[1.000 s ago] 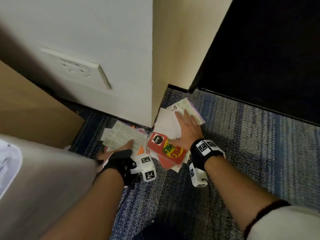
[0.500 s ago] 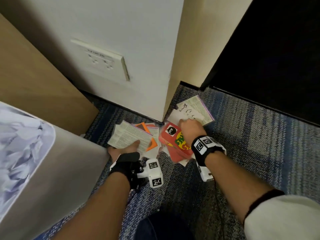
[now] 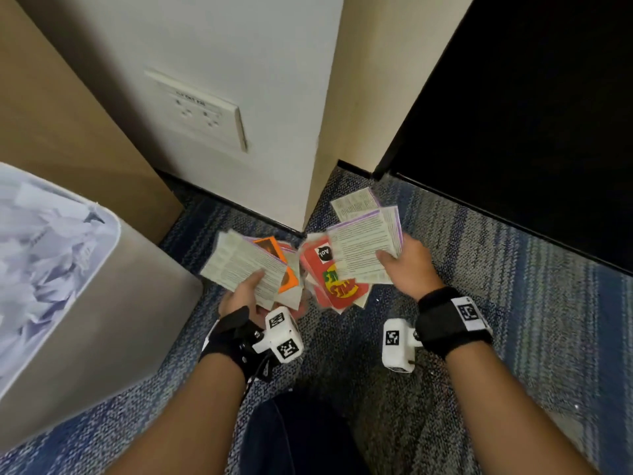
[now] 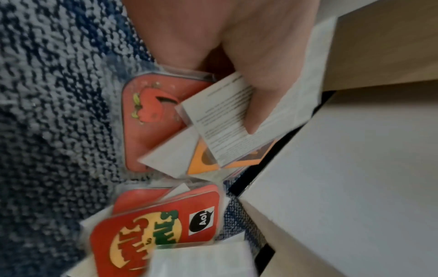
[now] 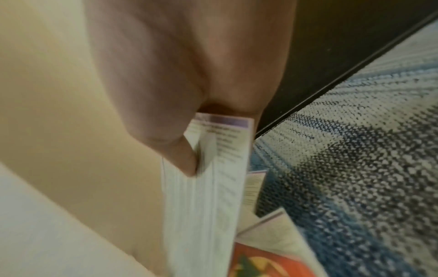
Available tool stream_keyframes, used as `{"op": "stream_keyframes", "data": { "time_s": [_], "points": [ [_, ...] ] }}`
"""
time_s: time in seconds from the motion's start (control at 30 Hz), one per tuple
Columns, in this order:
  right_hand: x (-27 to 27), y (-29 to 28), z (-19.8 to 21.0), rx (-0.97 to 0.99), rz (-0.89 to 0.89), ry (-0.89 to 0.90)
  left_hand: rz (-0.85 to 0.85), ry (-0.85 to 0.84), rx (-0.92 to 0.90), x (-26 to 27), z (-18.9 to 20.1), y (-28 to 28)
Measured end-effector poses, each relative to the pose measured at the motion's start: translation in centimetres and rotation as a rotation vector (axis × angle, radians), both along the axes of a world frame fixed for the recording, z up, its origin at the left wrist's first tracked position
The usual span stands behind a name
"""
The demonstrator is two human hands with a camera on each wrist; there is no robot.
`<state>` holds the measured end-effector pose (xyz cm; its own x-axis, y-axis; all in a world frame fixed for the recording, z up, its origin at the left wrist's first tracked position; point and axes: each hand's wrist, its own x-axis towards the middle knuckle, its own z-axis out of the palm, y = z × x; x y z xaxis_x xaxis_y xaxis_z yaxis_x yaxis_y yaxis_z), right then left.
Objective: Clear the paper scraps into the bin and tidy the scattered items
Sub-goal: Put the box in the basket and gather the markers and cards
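Observation:
My left hand point(image 3: 245, 293) grips a bundle of printed leaflets point(image 3: 241, 264) with an orange card point(image 3: 274, 250) under them, thumb on top; in the left wrist view the thumb point(image 4: 254, 105) pins the same leaflets point(image 4: 227, 120). My right hand point(image 3: 399, 265) pinches a purple-edged printed leaflet point(image 3: 359, 248), lifted off the carpet; the right wrist view shows that leaflet point(image 5: 213, 178) edge-on under the thumb. Red game cards point(image 3: 337, 279) lie between the hands by the wall corner. Another leaflet point(image 3: 356, 200) lies farther back. A grey bin point(image 3: 113, 303) stands at left.
The bin holds crumpled white paper point(image 3: 37, 241). A white wall with a socket plate point(image 3: 200, 111) ends in a corner right behind the pile. A brown panel point(image 3: 68, 125) stands at left, a dark doorway point(image 3: 531, 114) at right. Blue-grey carpet point(image 3: 513, 303) lies around.
Both hands have lifted their leaflets off the floor. The right hand went from pressing flat on the papers to pinching the purple-edged leaflet and drew it back toward me.

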<state>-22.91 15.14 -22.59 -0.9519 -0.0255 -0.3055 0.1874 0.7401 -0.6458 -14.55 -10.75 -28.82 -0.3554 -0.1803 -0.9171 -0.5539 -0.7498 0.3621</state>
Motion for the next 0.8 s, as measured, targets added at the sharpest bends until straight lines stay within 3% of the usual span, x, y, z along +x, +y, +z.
{"op": "stream_keyframes", "data": {
  "time_s": [0.1, 0.17, 0.23, 0.33, 0.53, 0.63, 0.8],
  "points": [
    [0.6, -0.6, 2.2, -0.473, -0.063, -0.107, -0.161, 0.077, -0.239, 0.6, 1.9, 0.0],
    [1.2, -1.5, 3.0, -0.639, -0.036, -0.197, -0.209, 0.163, -0.207, 1.2, 3.4, 0.0],
    [2.2, -2.6, 3.8, -0.648, 0.028, -0.258, -0.298, 0.226, -0.200, 1.7, 4.9, 0.1],
    [3.3, -3.4, 3.9, -0.511, 0.077, -0.248, -0.333, 0.291, -0.166, 1.7, 6.4, 0.0],
    [6.0, -2.9, 3.6, -0.747, -0.254, -0.212, -0.283, 0.402, 0.110, 2.6, 9.3, -0.2],
    [7.7, -3.7, 4.0, -0.768, -0.309, -0.225, -0.293, 0.430, 0.139, 3.2, 10.2, 1.0],
    [9.9, -4.8, 4.5, -1.015, -0.440, -0.231, -0.200, 0.439, 0.061, 3.7, 11.9, 3.6]
  ]
}}
